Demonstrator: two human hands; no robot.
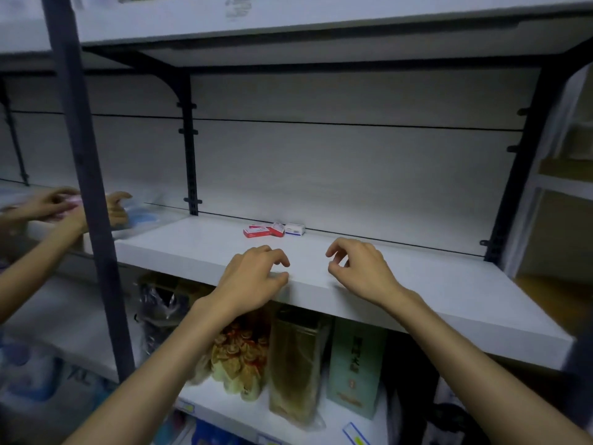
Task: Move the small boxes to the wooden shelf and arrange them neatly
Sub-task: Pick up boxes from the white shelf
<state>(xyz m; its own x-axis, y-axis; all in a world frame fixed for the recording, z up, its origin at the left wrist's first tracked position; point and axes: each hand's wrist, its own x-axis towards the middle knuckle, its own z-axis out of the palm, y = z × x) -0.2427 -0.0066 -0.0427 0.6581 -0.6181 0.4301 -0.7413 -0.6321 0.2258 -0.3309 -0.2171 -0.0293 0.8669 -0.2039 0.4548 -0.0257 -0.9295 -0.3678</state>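
Note:
Three small boxes lie at the back of the pale shelf board [417, 284]: two red-and-white boxes [260, 231] side by side and a white box with a blue stripe [295, 229] to their right. My left hand [256, 277] hovers over the shelf's front edge with loosely curled fingers and holds nothing. My right hand [359, 268] hangs beside it, fingers also loosely curled, empty. Both hands are nearer to me than the boxes and apart from them.
Another person's hands [54, 203] work at the far left behind a dark metal upright [86, 187]. Below the shelf stand bagged goods [244, 358], a gold pouch [295, 364] and a green box [356, 367]. A higher shelf hangs overhead.

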